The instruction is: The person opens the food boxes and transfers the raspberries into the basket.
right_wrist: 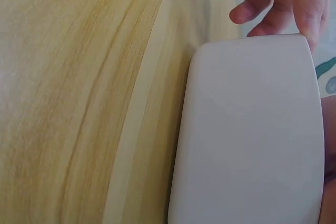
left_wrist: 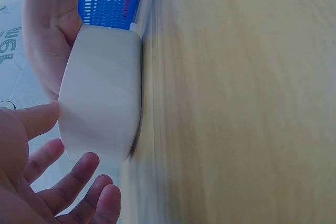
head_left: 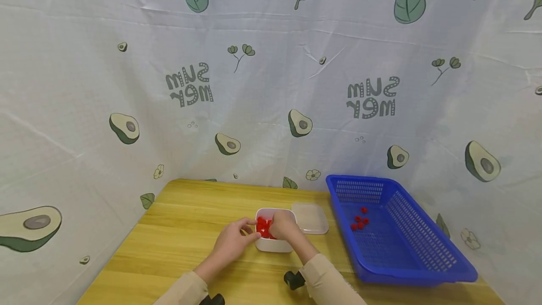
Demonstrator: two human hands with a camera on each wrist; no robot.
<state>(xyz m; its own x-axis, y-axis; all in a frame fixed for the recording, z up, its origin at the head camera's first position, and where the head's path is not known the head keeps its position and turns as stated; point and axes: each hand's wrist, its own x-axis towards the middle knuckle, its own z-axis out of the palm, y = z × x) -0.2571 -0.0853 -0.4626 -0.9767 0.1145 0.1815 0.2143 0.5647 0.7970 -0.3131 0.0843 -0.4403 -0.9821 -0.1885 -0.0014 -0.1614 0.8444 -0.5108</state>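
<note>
A white rectangular container [head_left: 273, 245] stands on the wooden table, with small red raspberry-like pieces [head_left: 263, 226] inside. My left hand [head_left: 234, 240] holds the container's left side, thumb and forefinger at the rim; in the left wrist view the other fingers [left_wrist: 79, 177] hang loosely bent beside it. From the right, my right hand [head_left: 284, 225] reaches down into the container over the red pieces. Its fingertips are hidden, so whether they pinch a piece does not show. In the right wrist view the container's wall [right_wrist: 252, 129] covers most of that hand.
Behind the container, to its right, lies a flat translucent lid [head_left: 311, 219]. A large blue perforated basket [head_left: 398, 244] stands at the right, several red pieces [head_left: 359, 222] on its floor. A printed curtain [head_left: 262, 98] hangs behind the table [head_left: 169, 229].
</note>
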